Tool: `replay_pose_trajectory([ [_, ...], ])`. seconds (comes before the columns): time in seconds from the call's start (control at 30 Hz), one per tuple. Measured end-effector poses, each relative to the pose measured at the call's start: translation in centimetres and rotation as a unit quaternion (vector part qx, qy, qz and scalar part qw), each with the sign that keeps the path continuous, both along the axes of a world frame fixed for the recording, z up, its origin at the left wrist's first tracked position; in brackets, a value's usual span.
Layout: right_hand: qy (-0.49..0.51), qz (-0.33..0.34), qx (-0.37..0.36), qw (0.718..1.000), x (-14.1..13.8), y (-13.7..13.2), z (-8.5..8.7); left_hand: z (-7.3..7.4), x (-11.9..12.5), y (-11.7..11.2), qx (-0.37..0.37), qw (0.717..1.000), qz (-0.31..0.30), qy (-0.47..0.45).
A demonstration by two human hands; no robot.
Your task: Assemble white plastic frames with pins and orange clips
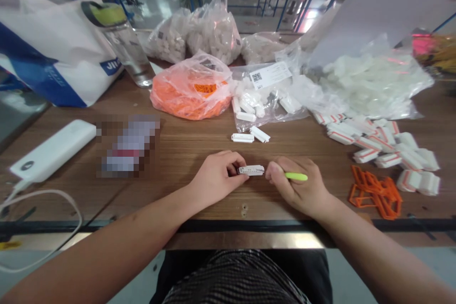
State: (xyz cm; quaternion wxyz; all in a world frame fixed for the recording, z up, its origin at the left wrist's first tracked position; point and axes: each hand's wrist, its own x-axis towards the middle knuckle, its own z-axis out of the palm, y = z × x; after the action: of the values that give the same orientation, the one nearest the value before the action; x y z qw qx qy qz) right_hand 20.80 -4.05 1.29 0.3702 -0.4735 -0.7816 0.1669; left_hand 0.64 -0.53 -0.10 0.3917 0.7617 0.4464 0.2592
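Observation:
Between the thumb and fingers of my left hand (219,174) is a small white plastic housing (251,170), its inner side with dark details facing up. My right hand (301,185) is closed round a yellow-green handled tool (296,176). The tool's thin tip reaches the right end of the housing; its exact kind is hard to make out. Just beyond, two more white pieces, a flat one (242,137) and a slanted one (260,134), lie on the table.
Orange frames (375,192) and a pile of white parts with orange edging (381,142) lie right. Behind are a bag of orange parts (192,90), a bag of white parts (265,90) and a bottle (130,47). A white power bank (53,149) with a cable sits left.

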Motion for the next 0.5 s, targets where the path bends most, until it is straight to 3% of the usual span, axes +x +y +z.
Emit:
replay_pose_trajectory([
  [0.1,0.078,-0.044,-0.047,0.995,0.03,0.13,-0.22,0.15,-0.02,-0.01,-0.003,1.0,-0.001,0.003],
  [0.23,0.223,-0.132,-0.11,0.959,0.11,0.5,-0.49,0.39,-0.07,0.04,-0.003,1.0,-0.007,0.011],
  [0.5,0.226,-0.114,-0.141,0.957,0.04,0.79,-0.65,0.17,-0.09,0.03,-0.008,1.0,-0.006,0.002],
])
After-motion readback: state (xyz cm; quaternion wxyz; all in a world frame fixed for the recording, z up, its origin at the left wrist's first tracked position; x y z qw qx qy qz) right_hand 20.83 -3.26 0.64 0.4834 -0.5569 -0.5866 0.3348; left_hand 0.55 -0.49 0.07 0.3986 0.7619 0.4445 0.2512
